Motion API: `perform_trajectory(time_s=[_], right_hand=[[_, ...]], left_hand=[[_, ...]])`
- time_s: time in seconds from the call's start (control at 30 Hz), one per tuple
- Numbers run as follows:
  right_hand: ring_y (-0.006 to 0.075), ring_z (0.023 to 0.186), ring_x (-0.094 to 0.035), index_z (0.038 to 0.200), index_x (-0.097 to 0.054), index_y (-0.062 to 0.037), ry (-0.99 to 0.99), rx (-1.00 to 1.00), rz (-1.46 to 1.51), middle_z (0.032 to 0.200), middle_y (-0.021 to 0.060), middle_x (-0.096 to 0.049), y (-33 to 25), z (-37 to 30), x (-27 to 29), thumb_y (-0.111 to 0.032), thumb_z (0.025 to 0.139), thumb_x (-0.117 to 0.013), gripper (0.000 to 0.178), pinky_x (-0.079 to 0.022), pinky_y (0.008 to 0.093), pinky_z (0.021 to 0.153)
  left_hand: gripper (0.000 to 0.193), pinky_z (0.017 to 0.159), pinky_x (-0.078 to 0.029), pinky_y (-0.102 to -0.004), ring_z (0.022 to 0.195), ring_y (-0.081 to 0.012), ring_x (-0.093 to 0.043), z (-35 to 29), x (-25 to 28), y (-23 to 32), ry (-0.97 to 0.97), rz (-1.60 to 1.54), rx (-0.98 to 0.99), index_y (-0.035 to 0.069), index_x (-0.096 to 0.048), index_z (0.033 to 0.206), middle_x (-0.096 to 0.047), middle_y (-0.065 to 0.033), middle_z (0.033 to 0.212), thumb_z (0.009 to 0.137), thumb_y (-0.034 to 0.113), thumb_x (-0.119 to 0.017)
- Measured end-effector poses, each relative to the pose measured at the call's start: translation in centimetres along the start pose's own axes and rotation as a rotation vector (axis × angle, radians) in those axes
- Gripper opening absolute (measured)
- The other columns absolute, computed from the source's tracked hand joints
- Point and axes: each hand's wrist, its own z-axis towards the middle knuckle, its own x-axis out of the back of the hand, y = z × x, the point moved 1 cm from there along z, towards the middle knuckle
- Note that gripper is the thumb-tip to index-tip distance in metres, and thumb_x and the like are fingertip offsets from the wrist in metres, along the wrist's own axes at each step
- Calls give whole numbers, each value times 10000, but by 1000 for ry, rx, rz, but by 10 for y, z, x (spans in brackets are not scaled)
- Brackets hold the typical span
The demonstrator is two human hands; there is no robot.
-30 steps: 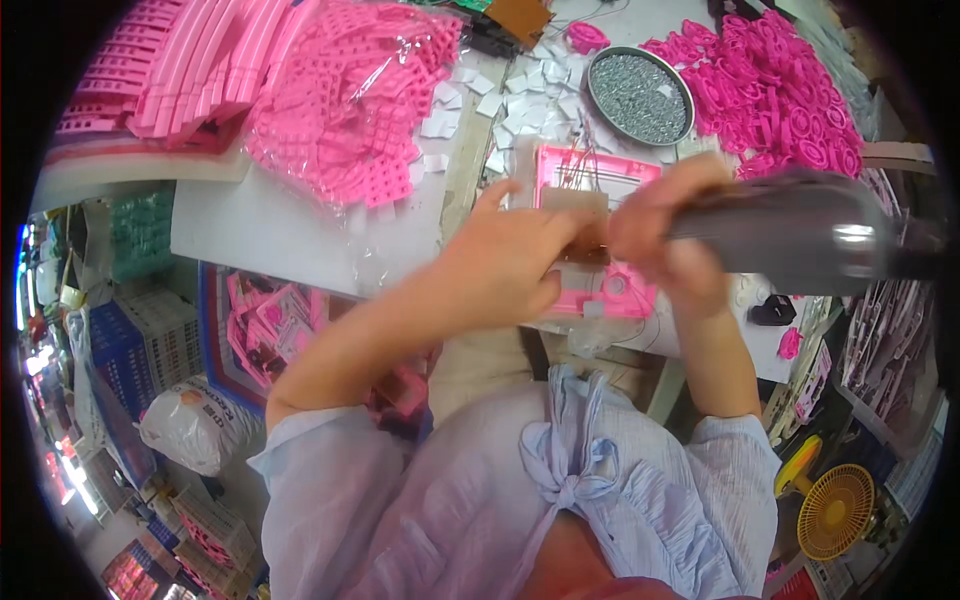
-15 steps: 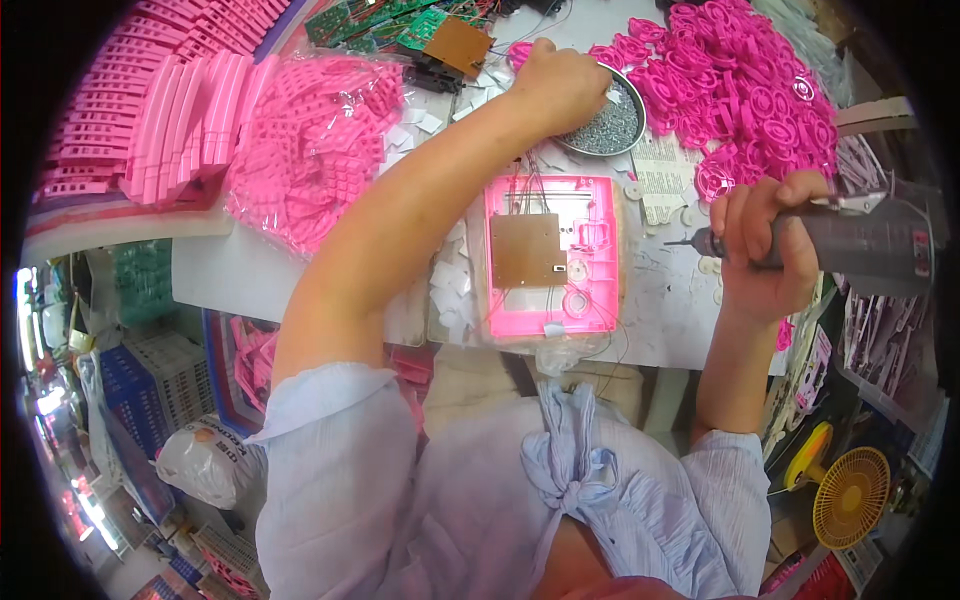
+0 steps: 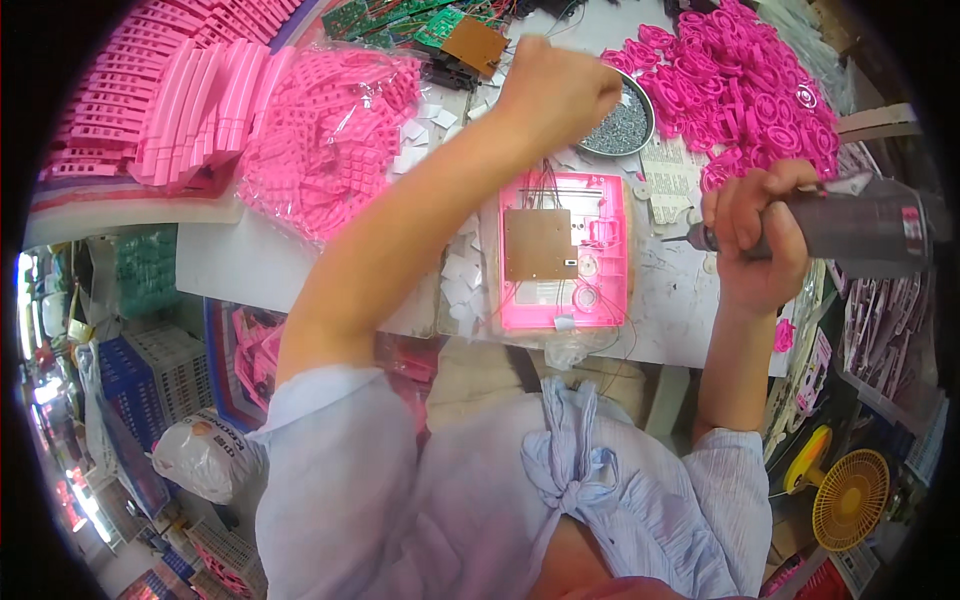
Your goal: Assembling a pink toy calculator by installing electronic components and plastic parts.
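Note:
My left hand is at the left rim of a round metal bowl full of small grey screws. Its fingers are curled together; whatever is between them is too small to make out. On the right, my right hand grips a dark electric screwdriver, its thin bit pointing left. Between the hands lies a pink plastic housing holding a brown circuit board. Thin wires run out of the housing above and below. The screwdriver bit is apart from the housing.
Pink ring-shaped parts are heaped at the back right. A clear bag of pink parts and stacked pink strips are on the left. Green circuit boards lie at the back. A yellow fan stands at lower right.
My left hand has drawn back slightly leftward from the screws toward the bowl's rim. The screwdriver stays in my right hand, nearly in place. The whole view has shifted a little.

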Motion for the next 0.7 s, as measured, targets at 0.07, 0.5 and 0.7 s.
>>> perform_trajectory(time_s=[0.07, 0.5, 0.7], right_hand=[[115, 558, -404, 1142, -489, -84, -32, 25, 70, 665, 0, -436, -4, -1, -8, -186, 963, -514, 207, -388, 321, 593], [107, 475, -458, 1041, -436, -145, -187, -48, 119, 615, -29, -494, 11, -5, -78, -309, 940, -663, 298, -445, 309, 541], [105, 453, -458, 1020, -451, -147, -133, -84, 126, 590, -37, -490, 16, -9, -85, -312, 940, -671, 286, -426, 309, 515]], left_hand=[[186, 833, -420, -435, 757, -239, -666, -51, 19, 25, 52, -344, 17, 141, -773, 913, -719, -61, 777, 914, 295, -668], [173, 821, -368, -399, 666, -167, -614, -161, 28, 74, 192, -389, 26, 151, -660, 821, -625, 15, 694, 749, 148, -818], [174, 829, -364, -405, 666, -169, -603, -159, 35, 76, 148, -275, -20, 151, -661, 823, -628, 11, 714, 731, 120, -805]])
